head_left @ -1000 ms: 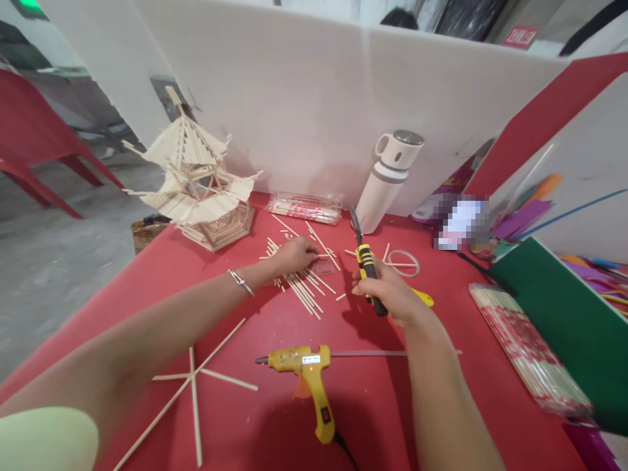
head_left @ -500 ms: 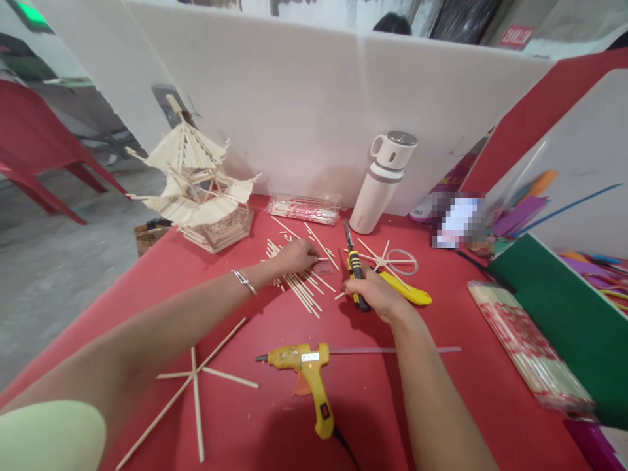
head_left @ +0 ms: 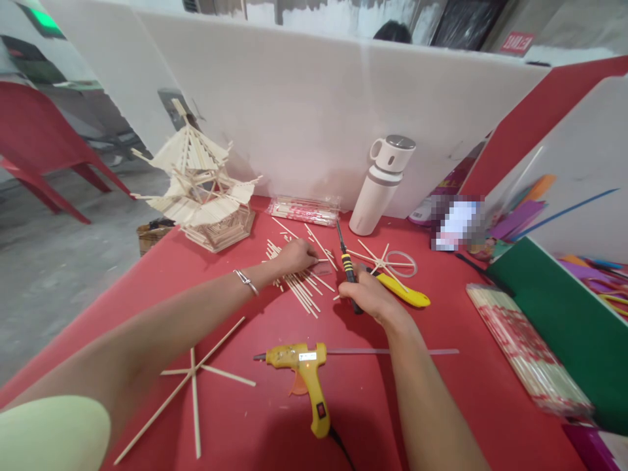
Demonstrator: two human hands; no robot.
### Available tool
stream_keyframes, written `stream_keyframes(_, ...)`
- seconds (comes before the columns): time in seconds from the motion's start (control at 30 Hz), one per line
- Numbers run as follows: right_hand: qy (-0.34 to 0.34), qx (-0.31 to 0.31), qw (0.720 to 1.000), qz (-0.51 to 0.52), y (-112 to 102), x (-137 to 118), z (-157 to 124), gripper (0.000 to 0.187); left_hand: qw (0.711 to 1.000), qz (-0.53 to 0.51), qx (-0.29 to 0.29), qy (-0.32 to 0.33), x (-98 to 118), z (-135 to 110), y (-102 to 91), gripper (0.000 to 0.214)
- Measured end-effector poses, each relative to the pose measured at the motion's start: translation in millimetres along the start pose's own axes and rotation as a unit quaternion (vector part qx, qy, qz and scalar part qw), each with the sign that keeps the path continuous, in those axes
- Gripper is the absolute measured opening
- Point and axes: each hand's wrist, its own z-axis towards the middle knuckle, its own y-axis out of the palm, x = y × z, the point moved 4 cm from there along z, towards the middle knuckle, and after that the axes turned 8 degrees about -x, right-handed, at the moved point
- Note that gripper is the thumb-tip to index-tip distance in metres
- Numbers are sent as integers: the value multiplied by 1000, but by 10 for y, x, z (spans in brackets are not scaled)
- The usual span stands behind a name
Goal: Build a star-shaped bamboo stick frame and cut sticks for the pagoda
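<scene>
My left hand (head_left: 297,256) is closed, its fingertips pinching a thin wooden stick (head_left: 322,261) over a loose pile of sticks (head_left: 303,296). A small clear piece lies under those fingertips. My right hand (head_left: 367,292) wraps round the handles of what look like slim pliers (head_left: 347,263), black with yellow bands, their metal tip pointing away from me. Just beyond that hand lies a yellow-handled cutter (head_left: 405,290), partly beneath a small star of sticks (head_left: 380,263). Nearer me, a yellow hot glue gun (head_left: 297,356) rests on its side, a clear glue stick in its back.
A larger stick star (head_left: 193,371) lies front left on the red table (head_left: 235,432). Behind stand a wooden stick pavilion (head_left: 199,183) and a white bottle (head_left: 377,196). Stick packs (head_left: 530,347) lie beside a green box (head_left: 564,314) on the right. A white partition (head_left: 275,111) rises behind.
The pliers have turned in my right hand, showing edge-on now, with their tip swung slightly left. My left hand stays over the stick pile. The view has shifted a little.
</scene>
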Motion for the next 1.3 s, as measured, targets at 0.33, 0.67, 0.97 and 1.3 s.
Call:
stream_keyframes(0.33, -1, -5, 1000, -11, 13, 26, 13, 22, 1000, -8, 4, -28, 54, -53, 15, 15)
stream_keyframes(0.67, -1, -17, 1000, -14, 34, -1, 10, 23, 998, 0, 14, -62, 33, -48, 47, 17)
stream_keyframes(0.97, -16, -20, 1000, -5, 33, 11, 24, 24, 997, 8, 12, -72, -2, -18, 75, 19)
stream_keyframes(1.3, -10, -15, 1000, -20, 32, -6, 17, 23, 997, 12, 12, -74, -4, -6, 84, 16)
